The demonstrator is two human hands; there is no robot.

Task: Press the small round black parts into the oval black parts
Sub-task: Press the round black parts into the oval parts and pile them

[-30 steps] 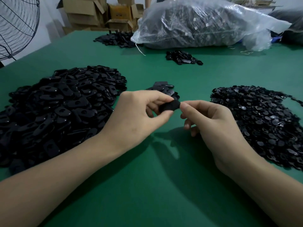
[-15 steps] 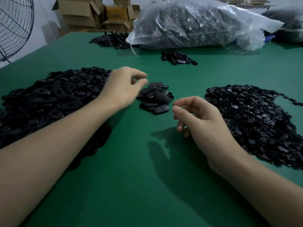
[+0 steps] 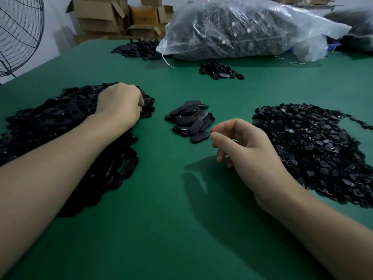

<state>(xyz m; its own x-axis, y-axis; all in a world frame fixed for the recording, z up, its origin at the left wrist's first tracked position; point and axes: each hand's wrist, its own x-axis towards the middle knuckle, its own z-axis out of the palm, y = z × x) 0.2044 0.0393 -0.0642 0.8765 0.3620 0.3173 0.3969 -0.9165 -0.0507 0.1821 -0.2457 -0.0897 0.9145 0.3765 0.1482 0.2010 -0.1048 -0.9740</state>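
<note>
A big heap of oval black parts [image 3: 60, 112] covers the left of the green table [image 3: 161, 219]. My left hand [image 3: 119, 104] rests on the heap's far right edge with its fingers curled down into the parts. The fingertips are hidden, so a grip cannot be made out. At the right lies a wide heap of small round black parts [image 3: 312, 146]. My right hand [image 3: 246, 146] hovers just left of it, fingers loosely curled, nothing visible in them. Between the hands sits a small pile of oval parts [image 3: 189, 120].
A large clear plastic bag of parts [image 3: 242, 29] lies across the back. In front of it is a small cluster of black parts [image 3: 220, 70], and another dark pile [image 3: 139, 49] lies at the back left. Cardboard boxes [image 3: 101, 17] and a wire fan [image 3: 18, 33] stand beyond the table.
A second ago both hands pinched one oval part together. The left hand then set it on the middle pile and moved left onto the big oval heap. The right hand stayed near its place.
</note>
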